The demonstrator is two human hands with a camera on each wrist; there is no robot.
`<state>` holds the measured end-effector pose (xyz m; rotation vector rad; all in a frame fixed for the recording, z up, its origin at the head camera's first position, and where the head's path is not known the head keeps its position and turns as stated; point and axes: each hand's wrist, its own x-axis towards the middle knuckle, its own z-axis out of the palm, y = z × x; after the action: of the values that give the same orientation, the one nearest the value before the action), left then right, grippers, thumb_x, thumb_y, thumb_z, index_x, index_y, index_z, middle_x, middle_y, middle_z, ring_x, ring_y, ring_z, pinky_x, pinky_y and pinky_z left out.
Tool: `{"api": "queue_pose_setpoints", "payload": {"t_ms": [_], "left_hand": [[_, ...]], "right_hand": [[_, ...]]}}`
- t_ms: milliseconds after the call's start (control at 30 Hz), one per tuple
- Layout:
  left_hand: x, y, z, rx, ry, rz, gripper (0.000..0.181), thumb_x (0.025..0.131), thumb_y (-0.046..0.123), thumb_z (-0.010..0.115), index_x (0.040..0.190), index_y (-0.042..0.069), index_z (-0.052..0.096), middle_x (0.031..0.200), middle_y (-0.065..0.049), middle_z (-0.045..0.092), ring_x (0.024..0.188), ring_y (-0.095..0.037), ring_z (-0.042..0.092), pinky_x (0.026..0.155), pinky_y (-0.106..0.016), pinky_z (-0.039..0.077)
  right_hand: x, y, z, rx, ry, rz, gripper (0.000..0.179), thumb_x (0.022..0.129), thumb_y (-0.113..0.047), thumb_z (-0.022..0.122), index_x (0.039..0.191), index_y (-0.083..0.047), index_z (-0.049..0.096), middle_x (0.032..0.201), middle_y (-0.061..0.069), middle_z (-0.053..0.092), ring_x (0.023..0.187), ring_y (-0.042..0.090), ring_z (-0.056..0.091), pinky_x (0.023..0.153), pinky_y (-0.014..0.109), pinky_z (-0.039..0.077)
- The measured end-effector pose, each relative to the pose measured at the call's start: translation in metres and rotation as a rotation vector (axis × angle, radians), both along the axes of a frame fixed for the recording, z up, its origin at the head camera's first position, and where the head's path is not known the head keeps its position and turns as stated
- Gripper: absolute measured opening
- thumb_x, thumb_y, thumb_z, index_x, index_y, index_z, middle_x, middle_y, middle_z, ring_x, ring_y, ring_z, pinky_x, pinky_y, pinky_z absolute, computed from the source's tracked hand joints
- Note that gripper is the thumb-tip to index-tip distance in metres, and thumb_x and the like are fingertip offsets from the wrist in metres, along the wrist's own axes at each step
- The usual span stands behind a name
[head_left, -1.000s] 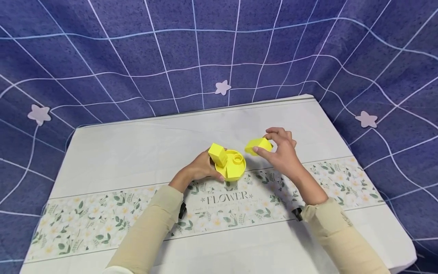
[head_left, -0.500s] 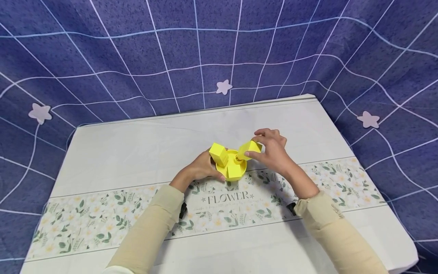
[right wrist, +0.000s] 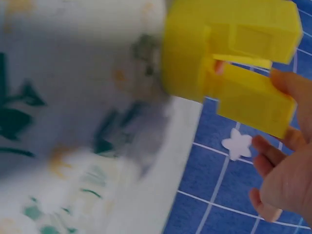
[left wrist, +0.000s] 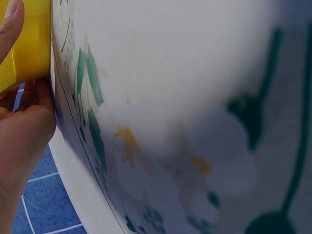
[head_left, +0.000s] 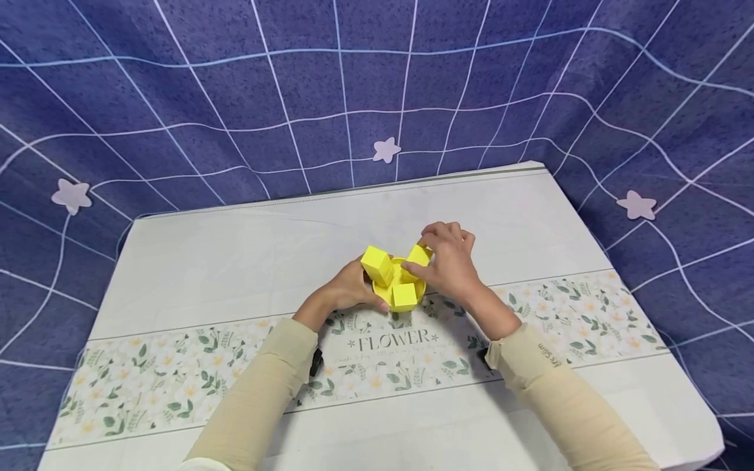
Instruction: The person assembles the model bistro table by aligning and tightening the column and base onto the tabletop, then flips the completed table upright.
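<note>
A round yellow base (head_left: 396,269) with a raised rim rests on the table, upright yellow blocks on it. One block (head_left: 376,261) stands at its left, another block (head_left: 404,297) at its front. My left hand (head_left: 347,288) holds the base from the left, thumb near the front; the left wrist view shows the base's side (left wrist: 31,44) beside that hand. My right hand (head_left: 449,261) pinches a third yellow block (right wrist: 251,100) between thumb and fingers at the base's right part. In the right wrist view its lower end is right at the base, the ring there hidden.
The table (head_left: 253,255) has a white cover with a floral band (head_left: 171,386) and the word FLOWER in front of the base. Behind hangs a blue curtain (head_left: 235,98) with white lines and pale stars (head_left: 385,150).
My right hand has carried its block left and over the round base, turning it from lying sideways to upright above the ring. My left hand has stayed at the base.
</note>
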<state>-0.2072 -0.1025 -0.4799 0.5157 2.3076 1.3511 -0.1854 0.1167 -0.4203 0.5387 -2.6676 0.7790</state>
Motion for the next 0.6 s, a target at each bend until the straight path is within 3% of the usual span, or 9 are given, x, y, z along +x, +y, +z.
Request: {"api": "queue_pose_setpoints", "payload": {"t_ms": [100,167,233,367,467,600], "left_hand": [[0.0,0.001,-0.001,-0.01,0.006,-0.006,0.095,0.041,0.032,0.087,0.124,0.027,0.039,0.116,0.012,0.049,0.106,-0.007,0.046,0.097,-0.031,0.031],[0.0,0.001,-0.001,-0.019,0.008,-0.006,0.095,0.042,0.033,0.087,0.123,0.027,0.04,0.115,0.012,0.049,0.105,-0.007,0.047,0.096,-0.03,0.031],[0.001,0.002,0.0,-0.022,0.01,-0.01,0.093,0.042,0.034,0.087,0.122,0.027,0.04,0.114,0.012,0.05,0.104,-0.007,0.047,0.096,-0.03,0.032],[0.001,0.002,-0.001,0.004,0.008,-0.013,0.091,0.042,0.03,0.087,0.12,0.025,0.041,0.112,0.01,0.051,0.104,-0.008,0.048,0.095,-0.03,0.033],[0.001,0.002,-0.001,0.019,0.001,-0.014,0.091,0.042,0.028,0.088,0.12,0.025,0.041,0.113,0.01,0.051,0.105,-0.008,0.047,0.096,-0.03,0.031],[0.0,0.001,-0.002,0.011,0.005,0.0,0.092,0.042,0.028,0.088,0.121,0.026,0.041,0.115,0.011,0.05,0.107,-0.007,0.046,0.097,-0.03,0.03]], "right_hand": [[0.002,-0.001,-0.007,-0.008,0.064,-0.024,0.04,0.069,-0.046,0.069,0.082,-0.01,0.061,0.098,0.003,0.053,0.091,0.021,0.037,0.082,0.048,0.019],[0.004,0.0,-0.011,-0.016,0.053,-0.011,0.042,0.073,-0.048,0.064,0.092,-0.01,0.062,0.105,0.005,0.053,0.094,0.022,0.037,0.081,0.047,0.019],[0.006,0.004,-0.012,-0.041,-0.009,0.034,0.047,0.08,-0.048,0.057,0.107,-0.01,0.06,0.117,0.007,0.049,0.101,0.022,0.035,0.082,0.047,0.017],[0.007,0.017,-0.006,-0.134,-0.241,0.189,0.049,0.09,-0.041,0.043,0.131,-0.015,0.043,0.141,0.003,0.025,0.117,0.023,0.022,0.086,0.049,0.011],[0.004,0.027,-0.003,-0.18,-0.356,0.265,0.044,0.092,-0.033,0.041,0.133,-0.018,0.04,0.145,0.001,0.016,0.122,0.024,0.013,0.088,0.052,0.008],[-0.002,0.028,-0.006,-0.191,-0.337,0.248,0.036,0.086,-0.036,0.052,0.119,-0.02,0.053,0.139,0.006,0.027,0.119,0.027,0.018,0.088,0.053,0.012]]}}
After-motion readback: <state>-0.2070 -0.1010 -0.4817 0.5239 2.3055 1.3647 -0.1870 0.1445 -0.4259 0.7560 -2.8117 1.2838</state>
